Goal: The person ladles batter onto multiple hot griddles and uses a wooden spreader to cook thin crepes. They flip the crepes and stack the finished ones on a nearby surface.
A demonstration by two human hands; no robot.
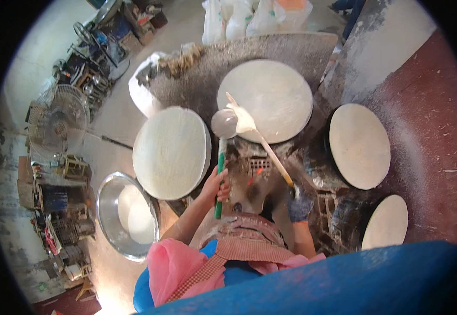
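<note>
My bare left hand (216,185) is wrapped round the green handle of a metal ladle (224,123). The ladle's round bowl is raised beside the far griddle (270,94), which a pale, thin layer covers. In a dark glove, my right hand (300,202) grips the lower end of a wooden-handled spreader (270,152). Pale batter coats the spreader's head, which is over the near left edge of that griddle, close to the ladle. To the left, another griddle (170,152) carries a similar pale layer. A steel basin (102,223) of whitish batter (135,214) stands near my left forearm.
Two more pale-covered griddles (359,146) stand on the right, beside a reddish floor (423,131). A small orange flame (259,171) shows below the far griddle. White plastic bags (239,21) stand beyond the hearth. A standing fan (58,121) and machine parts line the left side.
</note>
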